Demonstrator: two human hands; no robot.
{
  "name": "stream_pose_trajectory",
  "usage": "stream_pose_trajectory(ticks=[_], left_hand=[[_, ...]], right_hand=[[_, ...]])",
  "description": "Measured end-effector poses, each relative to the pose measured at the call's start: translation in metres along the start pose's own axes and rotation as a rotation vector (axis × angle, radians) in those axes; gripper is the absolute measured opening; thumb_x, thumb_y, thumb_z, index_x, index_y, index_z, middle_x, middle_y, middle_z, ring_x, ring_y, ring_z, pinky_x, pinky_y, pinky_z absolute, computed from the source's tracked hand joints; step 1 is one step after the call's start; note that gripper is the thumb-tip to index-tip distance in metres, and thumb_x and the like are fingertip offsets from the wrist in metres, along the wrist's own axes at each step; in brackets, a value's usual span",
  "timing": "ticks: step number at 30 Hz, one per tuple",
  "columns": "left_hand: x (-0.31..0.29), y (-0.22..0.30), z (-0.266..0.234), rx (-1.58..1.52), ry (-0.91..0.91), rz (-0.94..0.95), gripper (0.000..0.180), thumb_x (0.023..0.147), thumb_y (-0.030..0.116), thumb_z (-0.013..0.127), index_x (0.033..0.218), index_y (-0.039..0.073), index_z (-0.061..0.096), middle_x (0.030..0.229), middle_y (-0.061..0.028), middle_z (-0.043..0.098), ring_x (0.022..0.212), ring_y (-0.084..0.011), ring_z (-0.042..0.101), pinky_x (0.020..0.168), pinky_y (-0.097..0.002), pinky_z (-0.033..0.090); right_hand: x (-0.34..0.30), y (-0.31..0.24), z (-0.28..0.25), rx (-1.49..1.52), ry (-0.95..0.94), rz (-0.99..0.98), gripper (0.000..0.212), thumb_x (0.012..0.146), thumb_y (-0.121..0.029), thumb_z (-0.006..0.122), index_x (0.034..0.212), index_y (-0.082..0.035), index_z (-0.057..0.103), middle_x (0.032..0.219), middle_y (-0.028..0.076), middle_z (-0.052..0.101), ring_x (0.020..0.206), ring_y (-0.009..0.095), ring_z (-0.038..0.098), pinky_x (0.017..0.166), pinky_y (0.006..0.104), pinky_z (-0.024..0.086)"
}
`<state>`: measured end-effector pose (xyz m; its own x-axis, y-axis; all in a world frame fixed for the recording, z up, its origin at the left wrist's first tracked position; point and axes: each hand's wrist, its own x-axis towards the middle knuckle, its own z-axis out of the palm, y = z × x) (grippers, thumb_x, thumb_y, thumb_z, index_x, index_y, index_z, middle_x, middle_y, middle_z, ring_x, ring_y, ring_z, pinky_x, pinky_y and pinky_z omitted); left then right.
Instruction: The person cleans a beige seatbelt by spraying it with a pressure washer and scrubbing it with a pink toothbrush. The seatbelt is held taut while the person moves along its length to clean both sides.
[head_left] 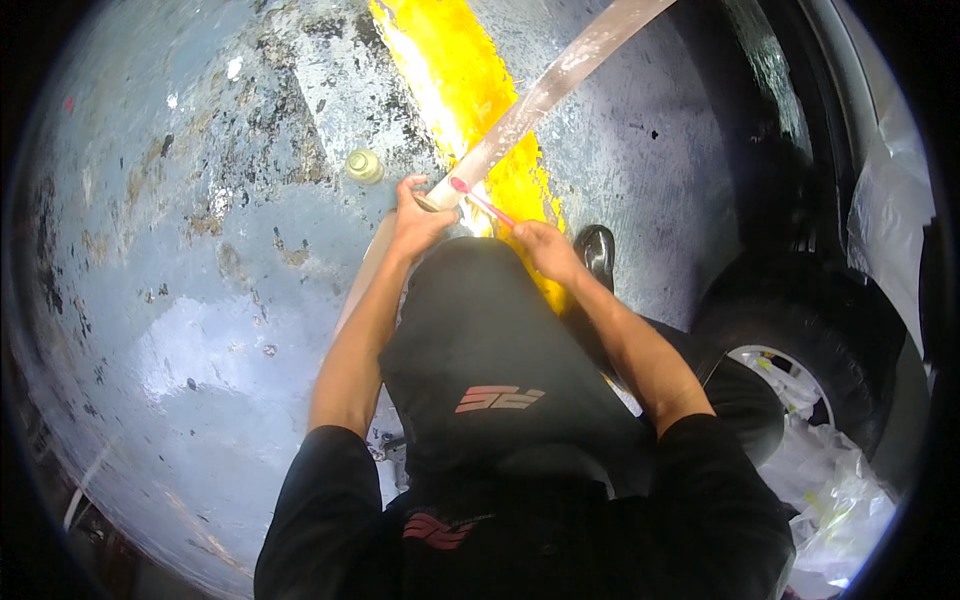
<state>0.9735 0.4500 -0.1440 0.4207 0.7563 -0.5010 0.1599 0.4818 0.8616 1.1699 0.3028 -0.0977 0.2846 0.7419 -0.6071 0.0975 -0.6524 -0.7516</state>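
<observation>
A long, pale, scuffed flat strip (pixel 530 105) runs from the upper right down to my knee, and a similar pale edge continues at lower left, behind my left forearm. My left hand (pixel 420 218) grips the strip near my knee, thumb on one side and fingers on the other. In my right hand (pixel 543 245), closed in a pinch, is a thin red stick-like tool (pixel 492 208). It slants toward a pinkish-red spot (pixel 459 185) on the strip; whether that is the tool's tip or a patch is unclear. Left of the strip stands a small pale-yellow bottle (pixel 364 167).
The worn blue-grey floor (pixel 200 330) carries a broad yellow stripe (pixel 470 75). At right are a vehicle tire (pixel 800 290) and crumpled clear plastic sheeting (pixel 835 500). A black shoe (pixel 596 255) rests beside my right hand.
</observation>
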Motion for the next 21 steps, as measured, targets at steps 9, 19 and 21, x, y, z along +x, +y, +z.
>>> stream_pose_trajectory(ticks=[9,19,21], left_hand=[[0.003,-0.006,-0.002,-0.023,0.038,0.013,0.08,0.065,0.003,0.076,0.13,0.009,0.03,0.102,-0.0087,0.05,0.086,-0.0155,0.055,0.073,-0.0301,0.051],[0.0,0.002,-0.004,0.059,0.086,-0.034,0.076,0.064,0.004,0.077,0.126,0.01,0.034,0.103,-0.0093,0.049,0.088,-0.0161,0.055,0.072,-0.0297,0.05],[0.0,0.003,-0.004,0.004,0.063,-0.059,0.075,0.064,0.004,0.077,0.126,0.009,0.034,0.104,-0.0096,0.049,0.087,-0.0159,0.054,0.071,-0.03,0.05]], right_hand=[[0.024,0.005,-0.015,-0.093,-0.037,0.081,0.037,0.101,-0.037,0.055,0.103,-0.003,0.068,0.081,0.002,0.066,0.076,0.012,0.058,0.072,0.0304,0.05],[0.03,0.005,-0.028,-0.039,0.024,0.033,0.038,0.099,-0.036,0.058,0.109,-0.001,0.068,0.094,0.008,0.071,0.088,0.016,0.065,0.083,0.0332,0.052],[0.03,0.005,-0.032,0.14,0.063,0.038,0.039,0.098,-0.039,0.059,0.106,-0.002,0.067,0.09,0.006,0.067,0.082,0.015,0.061,0.076,0.0323,0.05]])
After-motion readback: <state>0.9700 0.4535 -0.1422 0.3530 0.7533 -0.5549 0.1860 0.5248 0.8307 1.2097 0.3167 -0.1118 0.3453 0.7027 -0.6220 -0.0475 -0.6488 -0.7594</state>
